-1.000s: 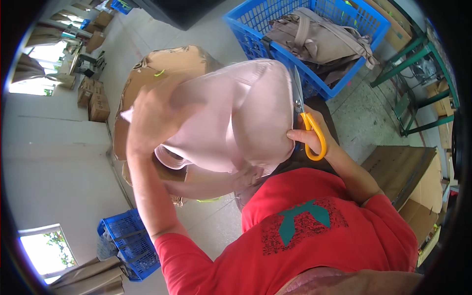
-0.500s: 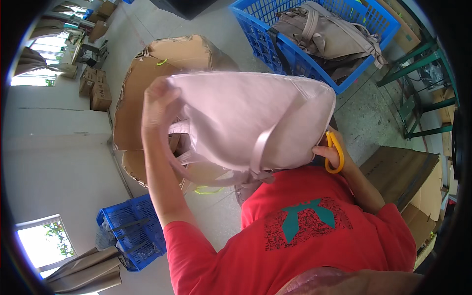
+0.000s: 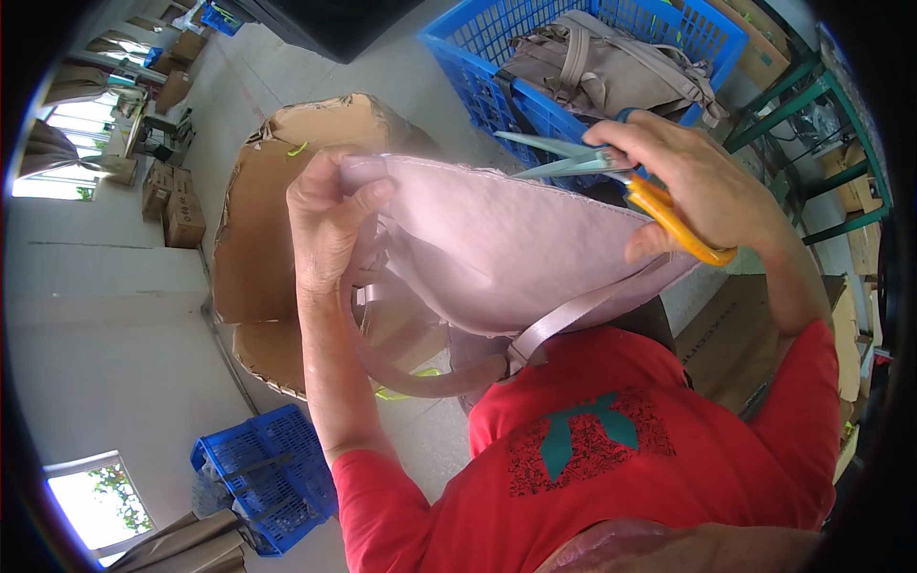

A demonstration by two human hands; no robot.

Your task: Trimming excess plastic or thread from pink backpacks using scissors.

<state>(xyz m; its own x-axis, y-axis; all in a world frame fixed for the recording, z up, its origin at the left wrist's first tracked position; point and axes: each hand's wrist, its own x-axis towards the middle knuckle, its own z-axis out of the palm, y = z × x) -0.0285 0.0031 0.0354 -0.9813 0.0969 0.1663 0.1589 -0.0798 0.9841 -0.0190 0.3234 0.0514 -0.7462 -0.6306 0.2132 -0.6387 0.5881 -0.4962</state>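
Observation:
A pale pink bag [image 3: 506,244], probably a backpack, is held up in front of my chest. At its upper left corner my left hand [image 3: 330,215] is closed on the edge, thumb on the near face. A pink webbing strap [image 3: 573,313] hangs along its lower side, with a padded strap curving below my left wrist. Over the bag's right end, my right hand [image 3: 712,186] holds scissors with yellow handles [image 3: 678,224]. Their blades are spread and point left, along the upper seam. My right thumb lies against the bag; whether it pinches the fabric I cannot tell.
An open cardboard box [image 3: 263,224] stands beyond my left arm. Ahead on the right, a blue crate [image 3: 468,72] holds taupe bags. Another blue crate [image 3: 272,477] is at lower left. Green metal legs [image 3: 845,143] and a brown carton [image 3: 721,334] stand on the right.
My right hand has come up from the bag's lower right corner to its upper edge, and the scissors have swung into view with blades spread. The bag's right end has dropped and tilted.

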